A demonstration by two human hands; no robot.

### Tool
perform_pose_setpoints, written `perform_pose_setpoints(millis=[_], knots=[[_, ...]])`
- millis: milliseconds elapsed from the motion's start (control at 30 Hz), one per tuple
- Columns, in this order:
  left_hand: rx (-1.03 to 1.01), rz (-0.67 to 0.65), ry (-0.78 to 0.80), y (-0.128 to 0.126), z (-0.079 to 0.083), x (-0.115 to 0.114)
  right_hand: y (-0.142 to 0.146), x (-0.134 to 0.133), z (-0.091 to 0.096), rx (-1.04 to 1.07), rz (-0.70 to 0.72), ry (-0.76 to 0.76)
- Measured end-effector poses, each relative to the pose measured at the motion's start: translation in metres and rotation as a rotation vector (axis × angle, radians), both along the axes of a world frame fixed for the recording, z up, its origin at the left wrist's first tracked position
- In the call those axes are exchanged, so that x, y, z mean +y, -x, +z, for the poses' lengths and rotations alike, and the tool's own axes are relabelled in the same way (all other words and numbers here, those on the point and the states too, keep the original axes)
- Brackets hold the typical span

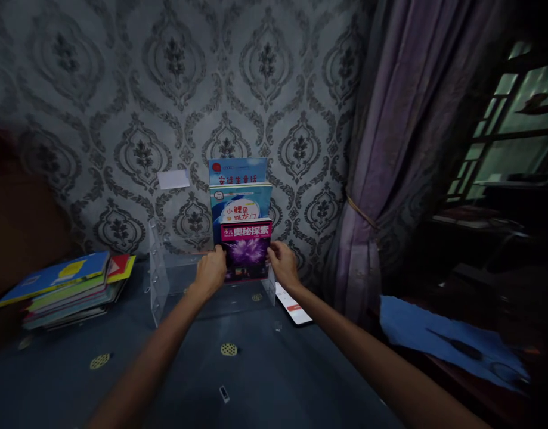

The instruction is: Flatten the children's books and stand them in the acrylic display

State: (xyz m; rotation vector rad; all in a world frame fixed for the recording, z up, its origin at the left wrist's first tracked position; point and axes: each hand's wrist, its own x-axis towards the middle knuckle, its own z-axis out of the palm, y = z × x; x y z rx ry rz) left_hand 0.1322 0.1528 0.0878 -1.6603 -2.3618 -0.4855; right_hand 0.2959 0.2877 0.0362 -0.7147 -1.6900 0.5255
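Note:
Between my hands is a book with a purple and magenta cover (247,250), upright at the right end of a clear plastic rack (158,271). My left hand (212,269) grips its left edge, fingers closed. My right hand (282,262) pinches the right edge. Behind it stand a light-blue book with a round white title patch (241,199) and a taller blue book (238,170), each rising above the one in front. The lower parts of both rear books are hidden.
At the left lies a stack of books (72,292), a blue-and-yellow one on top. A lit phone (296,307) lies right of the rack. A purple curtain (367,208) hangs at the right, beside a blue cloth with scissors (452,339). Patterned wall (175,119) rises behind.

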Motion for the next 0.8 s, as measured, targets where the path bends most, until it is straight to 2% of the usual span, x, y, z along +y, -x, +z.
perform_pose_setpoints(millis=[200, 400, 567, 633, 700, 733, 800], knots=[[0.045, 0.008, 0.048, 0.001, 0.005, -0.003, -0.005, 0.001, 0.001, -0.036, -0.028, -0.004], [0.053, -0.013, 0.062, -0.003, 0.008, -0.016, -0.007, -0.005, -0.007, -0.059, -0.007, 0.023], [0.026, -0.036, 0.058, -0.007, 0.015, -0.028, -0.012, -0.011, -0.006, -0.084, 0.002, 0.031], [0.011, -0.047, 0.048, -0.012, 0.015, -0.044, -0.016, -0.018, -0.006, -0.085, 0.006, 0.03], [-0.007, -0.075, 0.047, -0.022, 0.008, -0.075, -0.022, -0.031, -0.012, -0.083, 0.013, 0.03], [-0.034, -0.111, 0.057, -0.029, -0.001, -0.096, -0.025, -0.041, -0.017, -0.085, 0.023, 0.033], [-0.127, -0.24, 0.106, -0.046, -0.029, -0.146, -0.029, -0.066, -0.032, -0.104, 0.063, 0.049]])
